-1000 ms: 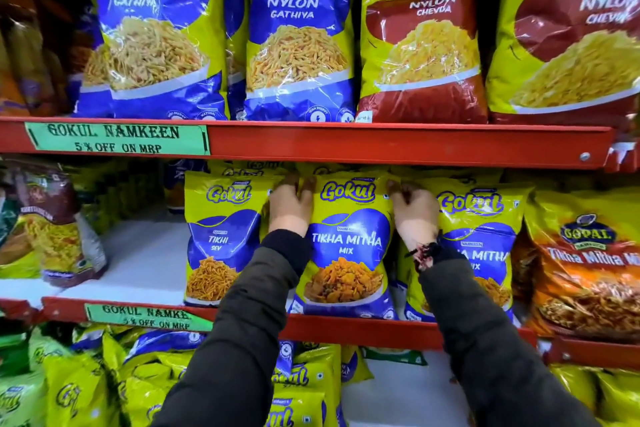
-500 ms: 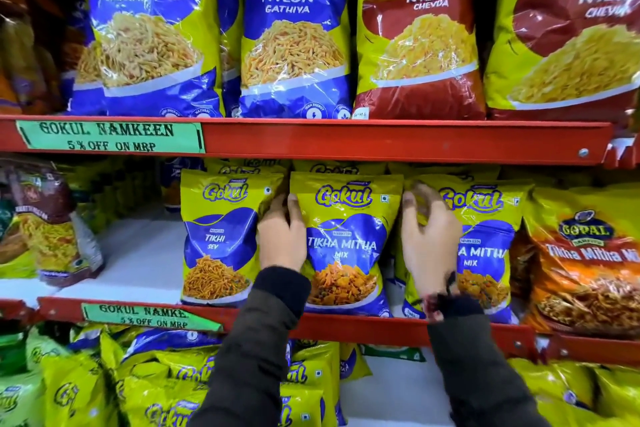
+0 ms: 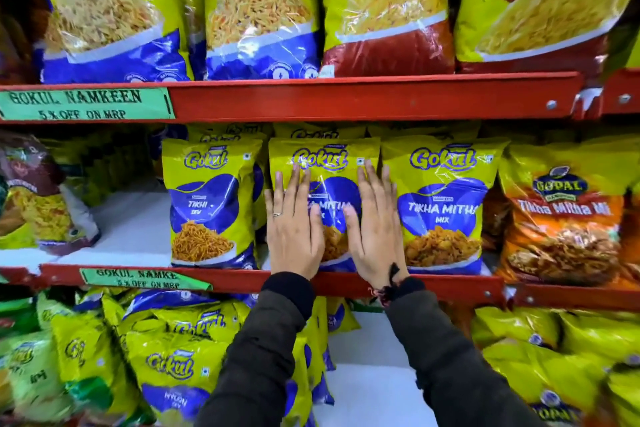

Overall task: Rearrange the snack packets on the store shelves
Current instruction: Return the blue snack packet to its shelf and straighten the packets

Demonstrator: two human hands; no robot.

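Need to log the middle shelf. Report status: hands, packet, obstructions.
Left hand and right hand open, flat on middle snack packet. Packet upright between two neighbours. Nothing in the way.

Packets [image 3: 323, 163] glossy crinkled plastic; shelf edge [image 3: 346, 97] painted metal, probably; sleeves [image 3: 263, 350] matt cloth.

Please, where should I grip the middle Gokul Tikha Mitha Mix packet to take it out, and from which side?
Grip the middle packet by its free top edge, coming from the front and above. It stands upright, neighbours crowd both sides, and the left hand and right hand cover its lower face.
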